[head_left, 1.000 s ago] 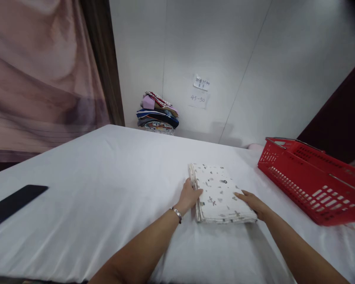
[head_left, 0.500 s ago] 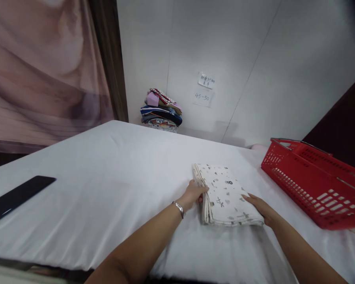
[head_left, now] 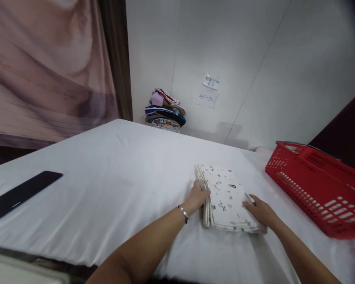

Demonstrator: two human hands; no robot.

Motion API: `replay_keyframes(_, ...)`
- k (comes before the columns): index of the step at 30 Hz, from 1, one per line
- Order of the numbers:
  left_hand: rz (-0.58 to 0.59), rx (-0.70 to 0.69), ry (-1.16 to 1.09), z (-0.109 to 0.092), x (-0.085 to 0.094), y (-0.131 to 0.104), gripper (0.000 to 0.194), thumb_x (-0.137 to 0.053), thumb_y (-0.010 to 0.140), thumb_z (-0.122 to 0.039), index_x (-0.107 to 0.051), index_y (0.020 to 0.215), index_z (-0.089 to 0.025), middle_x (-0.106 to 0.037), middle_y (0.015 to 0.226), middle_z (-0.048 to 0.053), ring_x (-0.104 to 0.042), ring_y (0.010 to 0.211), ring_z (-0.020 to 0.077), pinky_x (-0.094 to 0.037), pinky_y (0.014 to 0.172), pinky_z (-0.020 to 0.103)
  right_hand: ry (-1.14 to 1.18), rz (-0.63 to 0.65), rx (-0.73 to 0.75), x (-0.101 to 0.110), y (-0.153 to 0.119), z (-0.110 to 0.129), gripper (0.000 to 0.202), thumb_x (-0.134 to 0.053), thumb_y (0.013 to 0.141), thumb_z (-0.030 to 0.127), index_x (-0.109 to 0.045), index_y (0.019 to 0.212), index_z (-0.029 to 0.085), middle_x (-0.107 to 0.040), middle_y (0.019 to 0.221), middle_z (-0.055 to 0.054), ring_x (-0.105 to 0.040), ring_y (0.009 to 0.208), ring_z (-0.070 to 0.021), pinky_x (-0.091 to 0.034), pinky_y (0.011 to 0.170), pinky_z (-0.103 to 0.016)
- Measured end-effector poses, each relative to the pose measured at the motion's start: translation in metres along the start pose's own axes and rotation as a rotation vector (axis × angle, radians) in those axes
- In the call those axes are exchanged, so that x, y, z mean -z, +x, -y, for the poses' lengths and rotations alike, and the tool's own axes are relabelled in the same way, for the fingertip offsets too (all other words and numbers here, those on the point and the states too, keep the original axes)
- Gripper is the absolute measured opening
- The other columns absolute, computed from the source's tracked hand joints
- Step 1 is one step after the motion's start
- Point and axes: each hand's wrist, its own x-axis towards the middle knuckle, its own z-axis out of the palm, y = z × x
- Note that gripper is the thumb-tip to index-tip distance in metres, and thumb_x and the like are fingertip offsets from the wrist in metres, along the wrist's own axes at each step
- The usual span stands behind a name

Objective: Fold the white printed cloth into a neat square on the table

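A folded white cloth (head_left: 226, 201) with small grey and brown prints lies between my hands, its layered folds showing along the left and front sides. My left hand (head_left: 197, 196) grips the left folded edge, thumb on top and the other fingers tucked out of sight at the side. On the opposite side, my right hand (head_left: 260, 211) holds the right edge, thumb resting on the printed top and fingers along the border. A silver bracelet (head_left: 183, 213) circles my left wrist.
A red plastic basket (head_left: 316, 185) with a metal handle stands at right on the white-covered table (head_left: 106, 189). A flat black object (head_left: 23, 194) lies at left. Folded fabrics (head_left: 165, 110) are stacked at the far edge by the wall, below paper notes (head_left: 208, 92).
The view has shifted slightly. My right thumb now lies farther forward over the cloth's right edge, with the fingers more bent; both hands stay on the cloth.
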Motion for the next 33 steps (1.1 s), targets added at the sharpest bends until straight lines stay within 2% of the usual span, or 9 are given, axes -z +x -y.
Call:
replay_keyframes(3,0.000,0.021,-0.032,0.001,-0.003,-0.001,0.064,-0.054,0.075,-0.023,-0.029,0.133,-0.015,-0.060,0.115,0.014,-0.058,0.101,0.0220,-0.043,0.087,0.032,-0.054,-0.031,0.276,-0.006,0.013,0.026,0.047,-0.051,0.078,0.035,-0.056,0.121,0.016,-0.060,0.120,-0.014,-0.057,0.109,-0.0283,-0.043,0.095,-0.042)
replay_keyframes(6,-0.002,0.021,-0.025,0.002,-0.004,0.000,0.059,-0.054,0.075,-0.022,-0.032,0.129,-0.016,-0.059,0.117,0.013,-0.057,0.104,0.0218,-0.042,0.088,0.032,0.069,-0.013,0.502,-0.017,0.033,0.073,0.039,-0.046,0.083,0.032,-0.059,0.117,0.019,-0.059,0.122,-0.010,-0.055,0.113,-0.0238,-0.044,0.095,-0.039)
replay_keyframes(11,0.005,0.020,-0.005,0.002,-0.003,0.001,0.053,-0.054,0.073,-0.021,-0.036,0.123,-0.015,-0.061,0.111,0.011,-0.059,0.099,0.0203,-0.044,0.084,0.029,-0.029,0.096,0.595,-0.044,0.082,0.155,0.041,-0.045,0.081,0.017,-0.058,0.121,0.016,-0.056,0.128,-0.010,-0.049,0.120,-0.0238,-0.036,0.104,-0.040)
replay_keyframes(14,-0.011,0.028,0.060,0.003,-0.002,0.000,0.055,-0.053,0.073,-0.022,-0.035,0.124,-0.015,-0.061,0.110,0.011,-0.059,0.098,0.0205,-0.043,0.082,0.028,-0.118,0.191,0.636,-0.058,0.108,0.183,0.052,-0.046,0.077,0.010,-0.053,0.128,0.016,-0.051,0.133,-0.009,-0.046,0.123,-0.0238,-0.034,0.105,-0.038)
replay_keyframes(17,-0.021,0.023,0.103,0.002,-0.001,-0.002,0.058,-0.052,0.073,-0.024,-0.032,0.127,-0.015,-0.061,0.110,0.011,-0.059,0.096,0.0217,-0.043,0.079,0.029,-0.151,0.262,0.655,-0.067,0.125,0.193,0.053,-0.048,0.074,0.010,-0.054,0.127,0.017,-0.056,0.128,-0.008,-0.051,0.118,-0.0237,-0.037,0.101,-0.035)
replay_keyframes(24,-0.009,0.019,0.143,0.005,-0.002,-0.002,0.059,-0.051,0.074,-0.027,-0.032,0.129,-0.015,-0.060,0.110,0.014,-0.057,0.098,0.0255,-0.042,0.080,0.032,-0.234,0.372,0.671,-0.072,0.145,0.194,0.053,-0.053,0.064,0.014,-0.063,0.115,0.018,-0.064,0.116,-0.008,-0.058,0.105,-0.0261,-0.042,0.090,-0.032)
replay_keyframes(27,-0.007,0.006,0.124,0.009,-0.003,0.001,0.058,-0.051,0.074,-0.027,-0.033,0.128,-0.016,-0.060,0.109,0.012,-0.058,0.096,0.0247,-0.043,0.078,0.031,-0.241,0.387,0.687,-0.069,0.149,0.196,0.048,-0.054,0.062,0.015,-0.067,0.108,0.018,-0.066,0.112,-0.007,-0.059,0.101,-0.0247,-0.043,0.085,-0.028)
replay_keyframes(31,0.003,0.003,0.102,0.011,-0.003,0.002,0.054,-0.051,0.073,-0.025,-0.036,0.125,-0.017,-0.061,0.107,0.011,-0.058,0.094,0.0238,-0.043,0.078,0.031,-0.238,0.388,0.696,-0.069,0.153,0.199,0.034,-0.054,0.062,0.015,-0.071,0.092,0.017,-0.071,0.093,-0.005,-0.062,0.084,-0.0210,-0.045,0.075,-0.025)
replay_keyframes(33,0.001,0.011,0.106,0.008,-0.002,0.001,0.054,-0.051,0.073,-0.024,-0.036,0.125,-0.016,-0.060,0.110,0.013,-0.057,0.097,0.0244,-0.043,0.080,0.031,-0.230,0.373,0.691,-0.072,0.152,0.199,0.033,-0.053,0.064,0.014,-0.071,0.091,0.016,-0.071,0.091,-0.004,-0.062,0.082,-0.0196,-0.044,0.073,-0.024)
